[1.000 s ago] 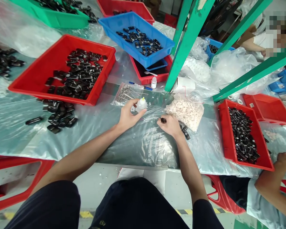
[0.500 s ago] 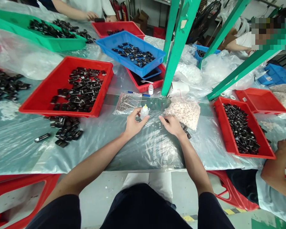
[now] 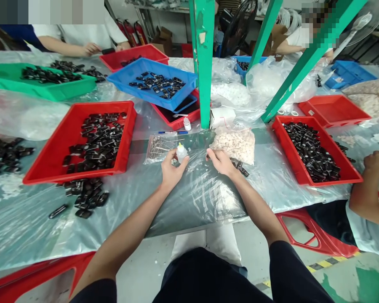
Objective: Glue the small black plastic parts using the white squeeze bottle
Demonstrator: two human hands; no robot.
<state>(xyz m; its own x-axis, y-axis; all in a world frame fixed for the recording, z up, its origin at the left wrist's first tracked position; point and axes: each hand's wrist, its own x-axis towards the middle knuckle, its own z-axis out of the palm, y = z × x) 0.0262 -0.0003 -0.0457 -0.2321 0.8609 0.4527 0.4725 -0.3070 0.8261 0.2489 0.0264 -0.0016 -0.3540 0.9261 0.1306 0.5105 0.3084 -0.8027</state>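
Observation:
My left hand [image 3: 172, 171] is closed around a small white squeeze bottle [image 3: 182, 154] with a yellow tip, held upright over the table. To its right, my right hand [image 3: 220, 162] is pinched around a small black piece, mostly hidden by the fingers. Under and beside that hand lie several black pieces [image 3: 244, 171], next to a clear bag of beige bits [image 3: 235, 145]. Behind my left hand rests a flat clear bag of thin metal pins [image 3: 159, 148]. A blue pen [image 3: 172, 132] and another small bottle [image 3: 187, 123] are farther back.
A red tray [image 3: 47, 162] of black pieces stands left, with a loose pile [image 3: 87, 198] before it. Another red tray [image 3: 350, 174] is at right, near a co-worker's arm [image 3: 372, 189]. A blue tray [image 3: 120, 83] and green post [image 3: 205, 80] stand behind. Plastic sheeting covers the table.
The view has tilted up and turned, so the trays and table sit differently in the picture. Both hands keep their grips, and the bottle remains in my left hand.

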